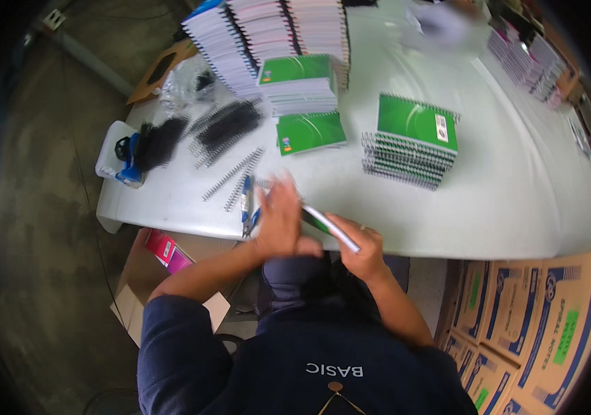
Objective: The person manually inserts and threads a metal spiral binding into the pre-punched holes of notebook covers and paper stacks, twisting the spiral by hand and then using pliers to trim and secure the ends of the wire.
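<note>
My right hand [363, 247] grips a thin green-covered notebook [331, 227], held edge-on at the table's front edge. Its white page edge faces up. Beside it, my left hand [281, 218] is raised with the fingers stretched out, slightly smeared by motion, and nothing shows in it. Blue-handled pliers [245, 200] lie just left of that hand, partly covered by it. Loose spiral coils [233, 178] rest beyond the pliers. Farther back, a green notebook [311, 133] lies before a stack of green-covered pads [299, 95]. To the right stands a pile of spiral-bound green notebooks [416, 124].
Heaps of dark coils [229, 128] and a white-and-blue container [119, 155] occupy the table's left. Tall notebook stacks [268, 34] stand at the back. An open carton [129, 277] sits below left; cardboard boxes [537, 318] are piled below right. More notebooks [527, 62] lie far right.
</note>
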{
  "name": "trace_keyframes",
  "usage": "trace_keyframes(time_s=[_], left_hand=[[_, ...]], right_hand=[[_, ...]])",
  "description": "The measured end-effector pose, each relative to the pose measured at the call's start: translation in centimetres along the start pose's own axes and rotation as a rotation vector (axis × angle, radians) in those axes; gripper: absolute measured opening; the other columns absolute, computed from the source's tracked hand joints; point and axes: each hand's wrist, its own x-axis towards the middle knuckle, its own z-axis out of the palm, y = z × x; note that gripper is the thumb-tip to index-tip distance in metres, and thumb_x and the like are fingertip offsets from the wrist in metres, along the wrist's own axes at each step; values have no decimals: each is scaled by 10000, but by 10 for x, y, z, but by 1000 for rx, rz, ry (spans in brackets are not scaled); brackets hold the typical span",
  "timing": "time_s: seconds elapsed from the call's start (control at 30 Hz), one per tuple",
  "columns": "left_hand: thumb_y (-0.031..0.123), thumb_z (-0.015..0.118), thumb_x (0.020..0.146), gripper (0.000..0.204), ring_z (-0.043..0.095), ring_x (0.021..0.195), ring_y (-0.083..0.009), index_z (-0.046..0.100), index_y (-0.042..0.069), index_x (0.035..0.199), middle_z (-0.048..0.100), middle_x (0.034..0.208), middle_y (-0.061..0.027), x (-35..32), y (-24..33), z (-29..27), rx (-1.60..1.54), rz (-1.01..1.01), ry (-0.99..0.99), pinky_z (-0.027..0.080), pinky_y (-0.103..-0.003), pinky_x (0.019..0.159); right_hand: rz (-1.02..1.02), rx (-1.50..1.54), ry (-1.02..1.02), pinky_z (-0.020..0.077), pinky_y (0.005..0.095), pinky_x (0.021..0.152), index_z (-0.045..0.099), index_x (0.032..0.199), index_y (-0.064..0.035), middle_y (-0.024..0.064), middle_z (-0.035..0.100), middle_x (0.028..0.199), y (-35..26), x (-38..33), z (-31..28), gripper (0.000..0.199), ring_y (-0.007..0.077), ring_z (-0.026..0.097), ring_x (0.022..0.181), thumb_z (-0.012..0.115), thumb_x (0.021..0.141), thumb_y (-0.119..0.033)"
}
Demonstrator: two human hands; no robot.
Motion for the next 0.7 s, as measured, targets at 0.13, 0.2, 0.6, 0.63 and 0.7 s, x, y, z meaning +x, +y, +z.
trace_keyframes(time_s=[0.13,0.2,0.6,0.63,0.7], left_hand=[[778,345,757,1093,40,1333,-536,158,-90,1396,127,1412,-384,48,-19,-44,226,131,458,-95,-690,976],[781,370,743,1126,63,1308,-571,158,-128,1372,119,1394,-411,49,-43,-34,175,-198,677,-72,-700,969],[793,383,729,1097,244,1216,-588,295,-144,1292,275,1285,-438,-8,2,20,-85,-65,10,164,-655,984],[757,440,740,1023,297,1147,-605,354,-117,1265,308,1263,-430,-14,13,12,24,118,2,223,-659,952],[728,483,745,966,353,1090,-585,388,-88,1253,353,1229,-415,28,0,-16,352,-26,280,288,-656,903]], right_hand=[[-69,-42,-25,526,368,765,622,1091,-12,158,652,1019,4,3,-3,403,312,645,891,552,713,111],[-119,18,-102,529,366,767,615,1101,-9,161,648,1028,-2,-4,5,423,313,642,914,544,704,119],[-131,-76,-46,534,358,743,624,1088,-21,155,657,993,2,-5,9,415,294,653,854,574,698,112],[-134,-80,-25,533,359,741,625,1086,-21,155,658,991,2,-4,6,412,293,654,847,574,699,111],[-140,-72,-19,531,363,739,627,1084,-20,155,659,990,3,-2,4,408,291,656,842,575,701,110]])
